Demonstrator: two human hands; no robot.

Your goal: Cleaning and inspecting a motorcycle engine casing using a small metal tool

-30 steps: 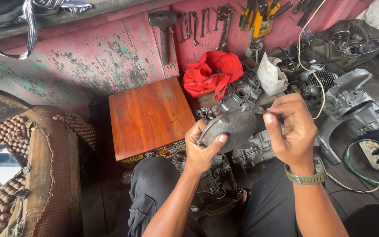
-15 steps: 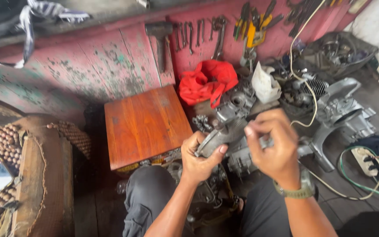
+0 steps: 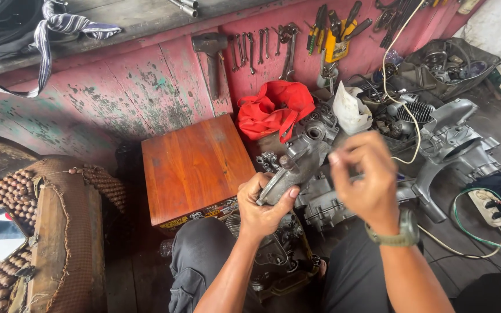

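My left hand (image 3: 264,204) grips the lower end of a grey metal engine cover (image 3: 297,168), holding it tilted above my lap. My right hand (image 3: 362,177), blurred and wearing an olive wristwatch (image 3: 394,233), is at the cover's right side with its fingers curled; whether it grips the cover or a small part I cannot tell. Below my hands, between my knees, lies a dark engine part (image 3: 273,255).
A wooden box (image 3: 195,165) stands left of my hands. A red cloth bag (image 3: 273,110), engine casings (image 3: 447,139) and a white bag (image 3: 350,109) lie ahead. Tools (image 3: 288,46) hang on the pink wall. A power strip (image 3: 488,203) with cables lies right; a phone (image 3: 1,233) on a beaded seat left.
My right hand slid from the top of the cover toward its right side. The view shifted slightly right, and the cover tilted more upright in my left hand.
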